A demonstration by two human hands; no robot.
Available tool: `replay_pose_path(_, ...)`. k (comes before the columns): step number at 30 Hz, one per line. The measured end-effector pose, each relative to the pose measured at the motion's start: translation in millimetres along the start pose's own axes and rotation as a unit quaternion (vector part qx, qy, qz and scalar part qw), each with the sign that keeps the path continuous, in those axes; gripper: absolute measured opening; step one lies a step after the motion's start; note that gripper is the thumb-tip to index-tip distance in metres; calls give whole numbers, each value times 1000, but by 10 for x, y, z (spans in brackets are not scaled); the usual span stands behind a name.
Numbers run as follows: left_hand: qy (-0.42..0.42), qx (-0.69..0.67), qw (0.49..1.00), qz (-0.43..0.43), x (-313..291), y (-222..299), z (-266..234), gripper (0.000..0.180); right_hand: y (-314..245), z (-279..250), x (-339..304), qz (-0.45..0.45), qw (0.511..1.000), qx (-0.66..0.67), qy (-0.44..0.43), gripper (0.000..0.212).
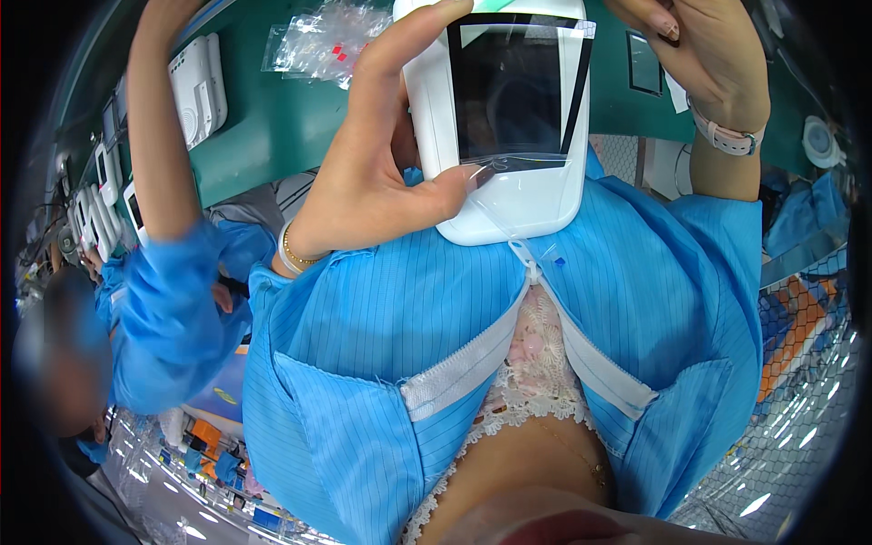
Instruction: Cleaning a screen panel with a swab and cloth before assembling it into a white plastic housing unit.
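Observation:
A white handheld device (513, 195) with rounded corners and a black screen (509, 91) is upright in front of my chest. My left hand (377, 154) is closed round its left side, thumb over the lower left of the screen and index finger along the top. Over the screen lies a clear film (522, 163), slightly askew, its lower edge standing out and a green strip (491, 4) at its top. Past the device's upper right, my right hand (713, 54) has curled fingers. The frame's top edge cuts them off, so what they hold is hidden.
Clear plastic packets (327, 45) with red marks lie on the green table (263, 127). A dark rectangular panel (644, 64) rests near my right hand. At left, a co-worker's arm (163, 127) reaches across, beside white devices (196, 91). A round white object (821, 141) sits at far right.

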State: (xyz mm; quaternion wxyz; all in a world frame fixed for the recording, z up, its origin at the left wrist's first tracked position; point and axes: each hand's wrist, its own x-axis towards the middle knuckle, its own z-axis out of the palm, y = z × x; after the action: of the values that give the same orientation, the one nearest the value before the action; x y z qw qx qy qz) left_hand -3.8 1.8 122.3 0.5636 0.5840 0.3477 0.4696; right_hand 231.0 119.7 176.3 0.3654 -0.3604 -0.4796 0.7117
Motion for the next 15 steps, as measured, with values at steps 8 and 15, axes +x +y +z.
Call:
replay_pose_path(8, -39, -92, 992, -81, -9, 53, -54, 97, -27, -149, -55, -171, 979, 34, 106, 21)
replay_pose_path(15, 29, -19, 997, -70, -20, 44, 17, 96, -47, -283, -239, -310, 946, 40, 83, 26)
